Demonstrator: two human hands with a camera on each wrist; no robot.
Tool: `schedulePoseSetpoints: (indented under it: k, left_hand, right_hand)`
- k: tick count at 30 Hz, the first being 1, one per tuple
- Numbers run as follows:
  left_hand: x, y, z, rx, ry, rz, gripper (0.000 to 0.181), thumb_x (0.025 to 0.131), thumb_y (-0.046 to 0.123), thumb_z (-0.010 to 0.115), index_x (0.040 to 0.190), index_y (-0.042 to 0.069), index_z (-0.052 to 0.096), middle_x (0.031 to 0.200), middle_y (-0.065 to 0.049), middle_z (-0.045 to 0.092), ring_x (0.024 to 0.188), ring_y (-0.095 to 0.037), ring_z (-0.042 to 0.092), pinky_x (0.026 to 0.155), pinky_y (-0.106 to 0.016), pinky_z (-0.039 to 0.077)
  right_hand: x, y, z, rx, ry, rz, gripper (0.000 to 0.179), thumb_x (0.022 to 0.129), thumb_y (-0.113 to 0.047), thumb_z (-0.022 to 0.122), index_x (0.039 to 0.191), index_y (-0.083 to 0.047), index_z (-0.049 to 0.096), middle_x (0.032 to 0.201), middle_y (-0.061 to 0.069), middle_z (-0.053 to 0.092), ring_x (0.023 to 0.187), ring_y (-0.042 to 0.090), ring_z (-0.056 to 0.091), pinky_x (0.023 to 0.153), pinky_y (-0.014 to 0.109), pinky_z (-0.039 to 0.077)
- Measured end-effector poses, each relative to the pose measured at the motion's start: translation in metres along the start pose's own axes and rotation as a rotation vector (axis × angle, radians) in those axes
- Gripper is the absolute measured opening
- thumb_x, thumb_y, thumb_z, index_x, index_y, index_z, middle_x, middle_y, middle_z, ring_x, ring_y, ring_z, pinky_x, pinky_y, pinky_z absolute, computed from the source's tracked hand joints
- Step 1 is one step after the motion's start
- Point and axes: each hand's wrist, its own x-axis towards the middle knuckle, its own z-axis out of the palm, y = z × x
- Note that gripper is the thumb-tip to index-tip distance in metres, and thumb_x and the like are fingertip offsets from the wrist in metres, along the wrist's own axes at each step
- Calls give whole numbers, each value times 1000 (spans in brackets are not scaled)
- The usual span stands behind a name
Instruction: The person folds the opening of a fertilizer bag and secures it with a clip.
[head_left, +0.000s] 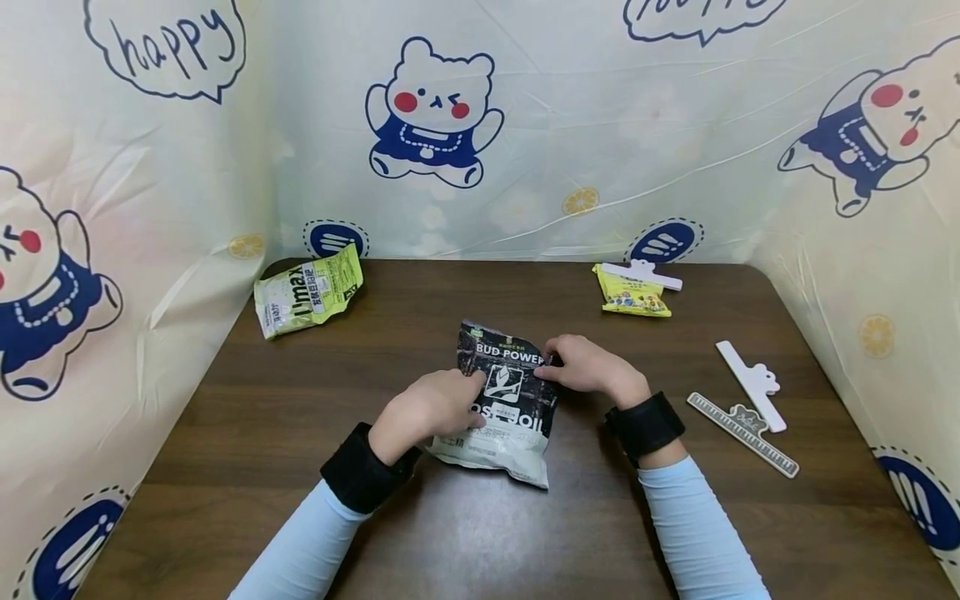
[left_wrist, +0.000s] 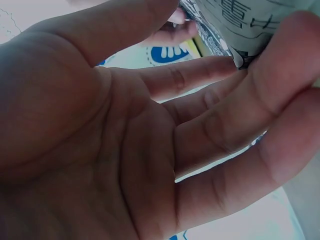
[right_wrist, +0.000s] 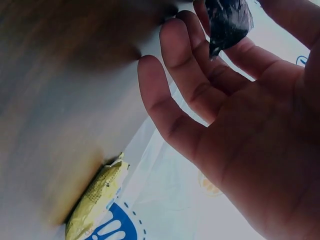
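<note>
A black-and-white bag [head_left: 504, 442] printed "BUD POWER" lies mid-table, its white end toward me. My left hand [head_left: 431, 408] holds its left side, thumb and forefinger over the printed front. In the left wrist view the fingers [left_wrist: 215, 125] bend toward the bag's pale lower part [left_wrist: 240, 25]. At the opposite side, my right hand [head_left: 588, 367] pinches the upper right edge. The right wrist view has a dark corner of the bag [right_wrist: 227, 25] between thumb and fingers, with the other fingertips near the tabletop.
A green-and-white packet [head_left: 309, 292] lies at the back left. Toward the back right, a small yellow packet [head_left: 633, 293] bears a white clip [head_left: 642, 272] across its top. Two more clips, one white [head_left: 750, 383] and one greyish [head_left: 742, 433], lie right of my right wrist. Printed sheets surround the table [head_left: 300, 517].
</note>
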Motion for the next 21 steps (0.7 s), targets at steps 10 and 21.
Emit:
schedulePoseSetpoints:
  k: [10,21]
  left_hand:
    - [-2,16,7,37,-12,34,65,99,38,72,147,-2,51,128,-20,71,114,-32,69,95,-46,58]
    - [-2,20,10,32,-12,34,67,100,39,71,149,0,49,130,-20,71,115,-32,69,95,-47,58]
  right_hand:
    - [3,1,4,4,-9,29,25,104,-20,65,117,1,65,98,14,66,88,29,60,83,47,53]
    - [3,3,5,8,-31,15,19,106,-22,63,108,-3,64,92,10,64,83,26,59,79,44,50]
